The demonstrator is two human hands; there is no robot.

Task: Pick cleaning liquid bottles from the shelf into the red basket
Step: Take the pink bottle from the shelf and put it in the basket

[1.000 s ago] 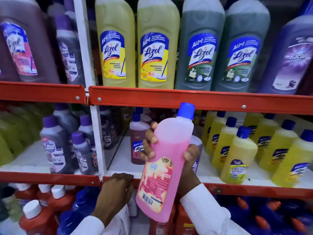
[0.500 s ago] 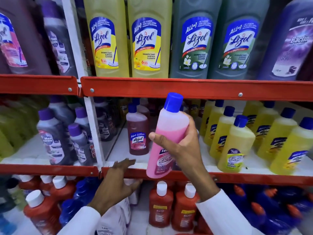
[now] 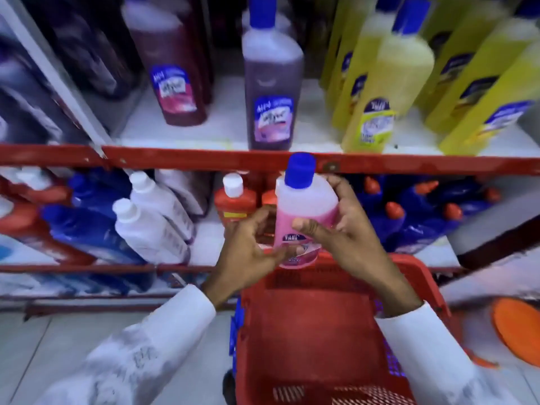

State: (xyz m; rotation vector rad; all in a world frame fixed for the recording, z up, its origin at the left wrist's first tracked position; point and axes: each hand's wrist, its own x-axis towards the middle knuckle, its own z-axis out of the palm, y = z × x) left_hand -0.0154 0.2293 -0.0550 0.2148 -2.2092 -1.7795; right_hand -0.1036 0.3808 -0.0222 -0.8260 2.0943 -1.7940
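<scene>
A pink cleaning liquid bottle (image 3: 304, 211) with a blue cap stands upright in the air just above the far rim of the red basket (image 3: 309, 340). My right hand (image 3: 344, 238) is wrapped around its right side and grips it. My left hand (image 3: 251, 244) touches the bottle's lower left with its fingertips, fingers spread. The basket sits below my arms in front of the shelves and no bottle shows inside it. More bottles stand on the shelf: a purple one (image 3: 271, 83), a dark red one (image 3: 169, 68) and several yellow ones (image 3: 388, 83).
A red shelf rail (image 3: 175, 159) runs across just behind the bottle's cap. On the lower shelf stand white bottles (image 3: 152, 220), orange-red bottles (image 3: 233, 200) and blue bottles (image 3: 415, 217). An orange round object (image 3: 517, 331) lies on the floor at right.
My view has tilted down and the red basket has come into sight. The right hand has carried the pink bottle down from the shelf to the basket's rim, and the left hand has come up to it.
</scene>
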